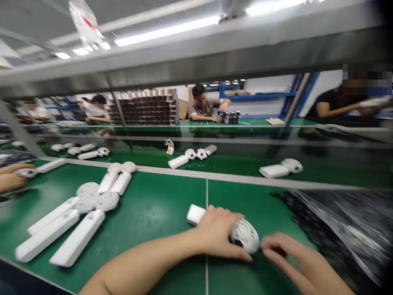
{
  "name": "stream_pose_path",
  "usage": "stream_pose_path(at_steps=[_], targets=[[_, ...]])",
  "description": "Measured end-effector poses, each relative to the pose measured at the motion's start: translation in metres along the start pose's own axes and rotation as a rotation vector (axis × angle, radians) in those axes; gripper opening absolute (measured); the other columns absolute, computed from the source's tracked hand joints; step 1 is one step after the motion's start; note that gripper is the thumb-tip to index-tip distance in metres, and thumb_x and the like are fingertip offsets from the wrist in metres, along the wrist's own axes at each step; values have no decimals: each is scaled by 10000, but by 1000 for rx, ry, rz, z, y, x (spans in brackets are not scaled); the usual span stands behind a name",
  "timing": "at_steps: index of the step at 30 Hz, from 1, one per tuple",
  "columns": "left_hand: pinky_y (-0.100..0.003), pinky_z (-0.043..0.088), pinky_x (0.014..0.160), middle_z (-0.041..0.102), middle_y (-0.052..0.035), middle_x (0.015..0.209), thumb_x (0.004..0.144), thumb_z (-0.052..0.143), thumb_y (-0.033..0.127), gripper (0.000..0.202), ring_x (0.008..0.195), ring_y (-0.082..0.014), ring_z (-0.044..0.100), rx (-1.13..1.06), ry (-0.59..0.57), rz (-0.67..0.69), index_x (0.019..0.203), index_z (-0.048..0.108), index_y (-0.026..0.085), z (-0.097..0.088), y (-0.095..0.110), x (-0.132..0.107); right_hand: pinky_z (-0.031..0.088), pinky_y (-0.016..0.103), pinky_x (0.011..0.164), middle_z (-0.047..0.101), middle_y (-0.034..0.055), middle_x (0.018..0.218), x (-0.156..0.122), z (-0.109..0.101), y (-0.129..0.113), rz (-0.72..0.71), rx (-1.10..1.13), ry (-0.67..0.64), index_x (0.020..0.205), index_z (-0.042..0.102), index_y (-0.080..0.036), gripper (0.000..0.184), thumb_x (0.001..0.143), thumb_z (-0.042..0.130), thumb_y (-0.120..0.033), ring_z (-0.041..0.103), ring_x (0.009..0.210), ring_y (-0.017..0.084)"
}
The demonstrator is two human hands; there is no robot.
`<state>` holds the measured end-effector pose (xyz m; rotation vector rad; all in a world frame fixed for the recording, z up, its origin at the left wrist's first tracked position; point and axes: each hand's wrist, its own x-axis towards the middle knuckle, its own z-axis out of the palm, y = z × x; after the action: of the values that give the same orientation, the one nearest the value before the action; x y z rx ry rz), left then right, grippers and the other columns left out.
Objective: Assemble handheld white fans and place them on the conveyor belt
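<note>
A white handheld device with a round, patterned head point(245, 236) and a straight white handle lies on the green bench. My left hand point(219, 233) is wrapped over its middle, with the thumb along the near side of the head. The handle's far end pokes out left of my fingers; the part under my palm is hidden. Just right of the head is my right hand point(299, 258), slightly blurred. Its thumb and fingers are curled together in a pinch, and whatever may be between the tips is too small to make out.
Several similar white devices point(76, 241) lie grouped on the left of the bench. Others point(179, 161) sit on the green strip beyond the pale rail. Black parts under clear plastic point(353, 233) are at right. A co-worker's hand point(12, 178) holds a device at far left.
</note>
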<state>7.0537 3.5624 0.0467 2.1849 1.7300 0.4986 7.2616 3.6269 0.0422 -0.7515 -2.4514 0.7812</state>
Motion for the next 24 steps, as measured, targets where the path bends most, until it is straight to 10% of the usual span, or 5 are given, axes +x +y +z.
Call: stream_pose_path(at_steps=[24], targets=[[-408, 309, 922, 597, -33, 1138, 696, 597, 520, 628, 1061, -257, 484, 23, -149, 168, 1254, 438, 279, -13, -10, 10, 375, 361, 955, 511, 25, 1015, 13, -6, -6, -10, 233, -102, 765, 632, -209, 27, 756, 658, -204, 504, 1017, 164]])
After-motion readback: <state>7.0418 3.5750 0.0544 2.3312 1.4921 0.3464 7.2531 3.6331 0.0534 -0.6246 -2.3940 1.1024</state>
